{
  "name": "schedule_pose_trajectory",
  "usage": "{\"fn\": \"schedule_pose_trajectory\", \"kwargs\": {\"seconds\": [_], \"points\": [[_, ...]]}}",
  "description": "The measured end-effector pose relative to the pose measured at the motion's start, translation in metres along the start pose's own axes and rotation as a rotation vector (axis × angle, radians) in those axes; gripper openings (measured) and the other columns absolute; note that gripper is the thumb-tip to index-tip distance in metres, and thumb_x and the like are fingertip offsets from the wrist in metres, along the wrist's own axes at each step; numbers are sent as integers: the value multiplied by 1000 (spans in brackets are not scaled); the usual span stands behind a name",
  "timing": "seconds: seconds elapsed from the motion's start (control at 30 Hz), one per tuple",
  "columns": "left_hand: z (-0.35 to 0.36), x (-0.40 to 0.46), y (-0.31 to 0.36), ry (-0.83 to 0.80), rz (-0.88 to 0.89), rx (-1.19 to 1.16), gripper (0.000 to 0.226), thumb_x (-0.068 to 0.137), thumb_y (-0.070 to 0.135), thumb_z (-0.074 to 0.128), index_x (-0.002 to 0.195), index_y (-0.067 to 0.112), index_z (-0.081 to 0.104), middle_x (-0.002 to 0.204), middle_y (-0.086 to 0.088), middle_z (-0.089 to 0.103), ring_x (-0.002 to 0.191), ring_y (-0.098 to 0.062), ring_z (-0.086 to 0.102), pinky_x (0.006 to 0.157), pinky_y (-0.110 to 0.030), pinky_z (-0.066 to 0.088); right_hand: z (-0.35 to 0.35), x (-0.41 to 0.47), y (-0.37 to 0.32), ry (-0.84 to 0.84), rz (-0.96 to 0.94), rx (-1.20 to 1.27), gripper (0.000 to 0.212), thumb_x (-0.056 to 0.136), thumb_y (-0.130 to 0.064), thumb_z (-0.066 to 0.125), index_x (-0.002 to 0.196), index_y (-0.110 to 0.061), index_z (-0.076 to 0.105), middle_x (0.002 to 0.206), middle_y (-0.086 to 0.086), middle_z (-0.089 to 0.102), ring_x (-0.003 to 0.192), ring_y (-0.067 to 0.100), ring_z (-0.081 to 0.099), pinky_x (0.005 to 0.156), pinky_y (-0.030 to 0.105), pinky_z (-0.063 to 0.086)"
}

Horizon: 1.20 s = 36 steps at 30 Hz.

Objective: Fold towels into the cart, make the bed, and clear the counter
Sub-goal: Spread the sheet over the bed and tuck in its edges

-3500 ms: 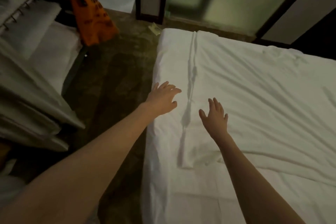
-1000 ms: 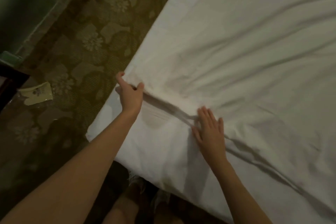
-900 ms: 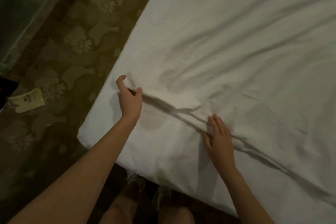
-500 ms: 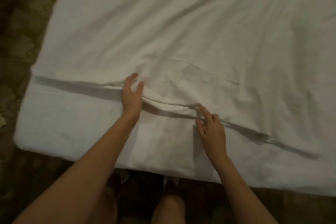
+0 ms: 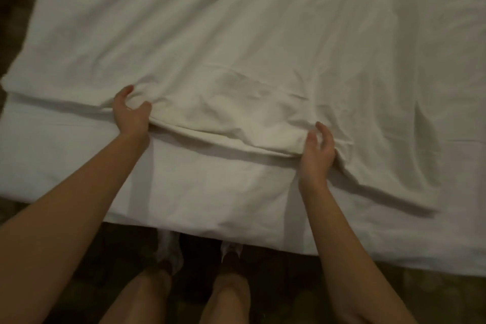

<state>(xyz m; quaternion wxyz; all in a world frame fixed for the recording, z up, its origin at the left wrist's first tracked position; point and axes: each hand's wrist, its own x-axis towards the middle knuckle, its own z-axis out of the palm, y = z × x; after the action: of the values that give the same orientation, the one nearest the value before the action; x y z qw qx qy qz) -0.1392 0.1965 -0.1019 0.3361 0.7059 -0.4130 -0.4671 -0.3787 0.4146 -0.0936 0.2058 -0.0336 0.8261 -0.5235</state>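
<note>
A white bed (image 5: pixel 184 192) fills the view; a white duvet (image 5: pixel 263 47) lies rumpled over it, its near edge short of the bed's foot; the left hand (image 5: pixel 131 116) and right hand (image 5: pixel 318 150), apart, each grip that edge, fingers curled round bunched cloth.

Both hands have closed on the folded edge of the white duvet (image 5: pixel 236 118): the left hand (image 5: pixel 130 116) and right hand (image 5: pixel 318 151), flat and near together moments ago, now grip it spread wide apart, bunching the fabric between them.
</note>
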Motion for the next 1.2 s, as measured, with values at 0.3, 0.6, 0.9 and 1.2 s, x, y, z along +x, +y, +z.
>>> {"fn": "schedule_pose_trajectory", "kwargs": {"seconds": [0.3,0.6,0.9,1.2], "points": [[-28,12,10,-66,-49,-28,51,84,-4,63,131,12,52,132,-14,52,118,-27,53,98,-37,48,-48,-10,8,79,-28,-120,59,88,7,49,144,-7,35,146,15,31,133,26,33,98,8,21],[-102,-23,75,-207,11,-55,61,86,-3,63,140,2,36,136,-23,44,119,-36,50,89,-38,47,-94,-69,-58,62,-66,-211,67,88,8,49,148,-9,25,150,25,21,138,37,27,116,39,23],[-198,-106,103,-235,90,56,63,86,-1,63,141,4,33,140,-21,40,124,-37,45,102,-49,42,-153,-179,-103,26,-54,-209,79,90,6,45,152,-24,6,155,21,7,138,37,26,114,40,28],[-270,-201,104,-214,136,196,63,91,2,58,144,3,24,144,-22,35,129,-35,39,104,-34,34,-194,-255,-90,15,31,-206,82,90,7,47,152,-23,2,154,21,5,135,40,29,112,39,30]]}}
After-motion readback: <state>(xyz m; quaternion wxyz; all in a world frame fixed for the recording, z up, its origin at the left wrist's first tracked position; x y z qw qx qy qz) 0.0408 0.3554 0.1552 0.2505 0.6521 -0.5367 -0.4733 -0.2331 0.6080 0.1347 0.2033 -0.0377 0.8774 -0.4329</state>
